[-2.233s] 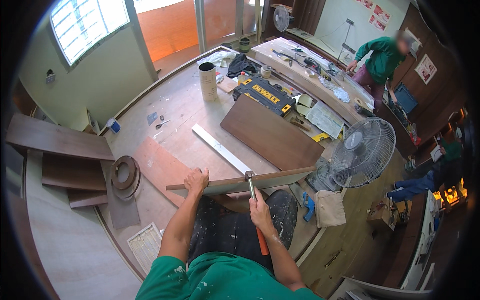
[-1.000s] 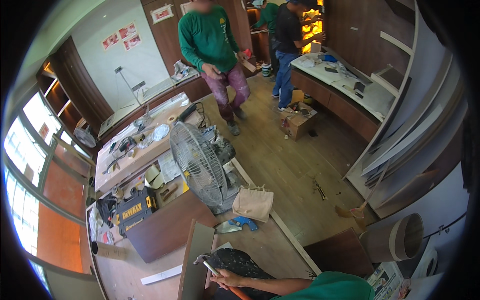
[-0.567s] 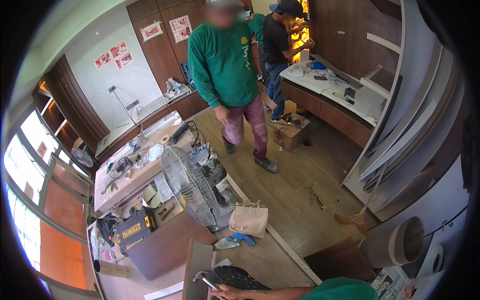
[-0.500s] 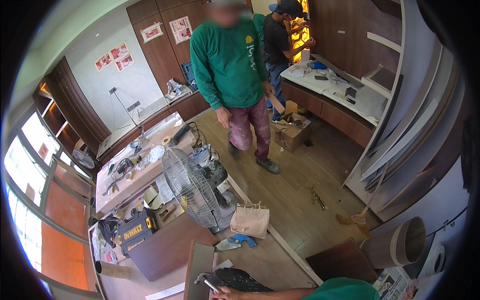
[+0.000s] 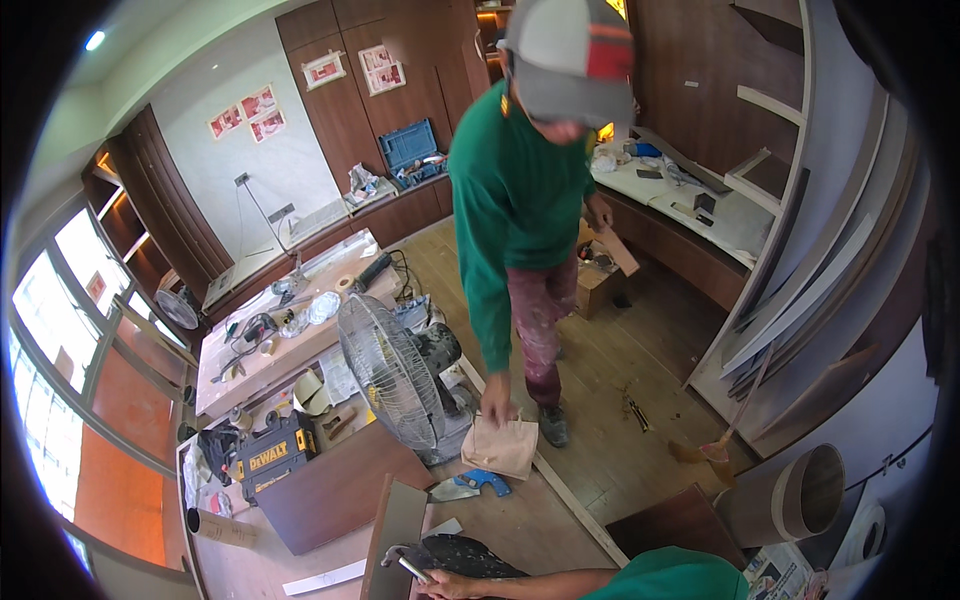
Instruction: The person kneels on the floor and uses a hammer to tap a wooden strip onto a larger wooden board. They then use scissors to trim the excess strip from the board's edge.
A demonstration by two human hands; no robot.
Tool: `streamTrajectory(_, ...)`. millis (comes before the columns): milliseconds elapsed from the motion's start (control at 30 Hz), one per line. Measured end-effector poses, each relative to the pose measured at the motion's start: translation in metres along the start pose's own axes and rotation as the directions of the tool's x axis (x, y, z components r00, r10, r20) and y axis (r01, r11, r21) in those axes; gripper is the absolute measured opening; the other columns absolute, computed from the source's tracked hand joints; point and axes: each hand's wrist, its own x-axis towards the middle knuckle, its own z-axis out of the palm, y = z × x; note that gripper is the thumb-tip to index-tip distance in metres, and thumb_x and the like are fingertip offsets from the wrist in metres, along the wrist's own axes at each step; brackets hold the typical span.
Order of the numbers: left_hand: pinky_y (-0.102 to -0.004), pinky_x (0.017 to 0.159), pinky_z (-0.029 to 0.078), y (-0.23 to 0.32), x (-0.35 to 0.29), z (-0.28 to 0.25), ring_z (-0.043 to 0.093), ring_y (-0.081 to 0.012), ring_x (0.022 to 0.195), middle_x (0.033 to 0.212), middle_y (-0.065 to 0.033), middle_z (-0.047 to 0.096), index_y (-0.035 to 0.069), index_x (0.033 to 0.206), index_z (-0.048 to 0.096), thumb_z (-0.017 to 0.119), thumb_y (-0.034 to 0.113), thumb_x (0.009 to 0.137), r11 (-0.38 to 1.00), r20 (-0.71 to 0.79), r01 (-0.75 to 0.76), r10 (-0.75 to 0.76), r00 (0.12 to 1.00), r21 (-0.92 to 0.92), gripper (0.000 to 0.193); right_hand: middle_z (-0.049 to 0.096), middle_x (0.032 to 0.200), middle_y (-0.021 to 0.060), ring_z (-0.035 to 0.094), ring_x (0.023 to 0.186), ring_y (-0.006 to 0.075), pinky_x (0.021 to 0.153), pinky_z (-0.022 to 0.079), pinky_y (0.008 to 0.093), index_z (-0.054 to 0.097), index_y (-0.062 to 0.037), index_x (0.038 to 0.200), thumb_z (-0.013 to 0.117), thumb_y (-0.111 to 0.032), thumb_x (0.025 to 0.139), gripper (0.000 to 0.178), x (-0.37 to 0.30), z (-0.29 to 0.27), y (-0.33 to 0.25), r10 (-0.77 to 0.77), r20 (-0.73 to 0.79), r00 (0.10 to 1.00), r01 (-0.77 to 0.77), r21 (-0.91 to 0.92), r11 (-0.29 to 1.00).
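Head view: at the bottom of the frame, just left of centre, the right hand (image 5: 447, 584) is wrapped around the shaft of a hammer (image 5: 413, 570); the left hand is out of frame, so its state cannot be told. The hammer's head overlaps the edge of a board (image 5: 397, 515) standing on edge, lower left of centre; contact or gap not resolvable. Judgement: a grip further down the handle would give a fuller swing, this shorter one finer control; short, square taps should suit so narrow an edge. The board probably needs firm bracing near the strike point, fingers clear, since it could tip. Just right of it, the knee (image 5: 465, 553) in paint-specked trousers sits close; a glancing blow could land there. A white strip (image 5: 325, 577) lies at lower left. Somewhat further, a blue-handled saw (image 5: 485, 485) rests near centre, its blade best given room. Beyond it, a co-worker's hand (image 5: 496, 402) is down at a beige bag (image 5: 500, 448); advisable to withhold any swing while that person leans in, eyes on the edge. Farther back, left of the bag, stands a fan (image 5: 385, 375).
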Motion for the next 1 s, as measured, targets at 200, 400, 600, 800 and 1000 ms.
streamTrajectory(200,-0.0485,0.083,0.053,-0.005,-0.001,0.007,0.070,-0.0372,0.095,0.102,-0.0188,0.075,0.002,0.113,0.073,0.048,0.065,0.098,0.999,-0.100,-0.034,0.035,0.994,0.008,0.070,0.077,0.088,0.0121,0.047,0.048,0.0100,0.047,0.045,0.0288,0.067,-0.0041,0.092,0.053,-0.020,0.107,0.026,0.005,0.009,-0.004,0.010,-0.004,1.000,-0.010,0.004,1.000)
streamTrajectory(400,-0.0504,0.082,0.053,-0.010,0.013,0.020,0.069,-0.0368,0.096,0.103,-0.0148,0.075,0.012,0.106,0.074,0.057,0.067,0.089,0.998,-0.112,0.037,-0.043,0.993,-0.054,0.060,0.066,0.071,0.0070,0.047,0.047,0.0109,0.046,0.044,0.0293,0.064,-0.0044,0.095,0.055,-0.020,0.107,0.022,-0.020,0.037,-0.027,0.010,0.092,0.996,-0.007,-0.035,0.999)
streamTrajectory(600,-0.0493,0.079,0.054,-0.028,0.031,0.046,0.069,-0.0353,0.093,0.101,-0.0126,0.074,0.017,0.105,0.073,0.057,0.067,0.089,0.987,-0.236,-0.110,0.080,0.968,-0.118,0.055,0.050,0.060,0.0021,0.046,0.046,0.0127,0.045,0.044,0.0308,0.058,-0.0072,0.095,0.059,-0.023,0.105,0.019,-0.047,0.045,-0.015,-0.034,0.075,0.997,0.045,-0.156,0.987)
streamTrajectory(800,-0.0523,0.073,0.055,-0.026,0.027,0.048,0.071,-0.0343,0.090,0.097,-0.0131,0.075,0.019,0.103,0.074,0.051,0.068,0.093,0.991,-0.233,-0.093,0.069,0.970,-0.092,0.054,0.052,0.068,-0.0001,0.050,0.049,0.0092,0.044,0.043,0.0272,0.052,-0.0092,0.097,0.059,-0.039,0.105,0.032,-0.058,0.050,0.028,0.049,-0.081,0.995,-0.079,-0.424,0.902)
streamTrajectory(1000,-0.0531,0.075,0.052,0.009,-0.021,0.015,0.069,-0.0406,0.084,0.087,-0.0185,0.072,0.005,0.088,0.068,0.055,0.047,0.101,0.967,-0.226,-0.171,0.127,0.966,-0.189,0.046,0.054,0.068,0.0008,0.050,0.043,0.0101,0.037,0.041,0.0272,0.051,-0.0125,0.104,0.049,-0.039,0.109,0.027,-0.052,0.080,0.003,0.034,-0.132,0.991,-0.102,-0.558,0.824)
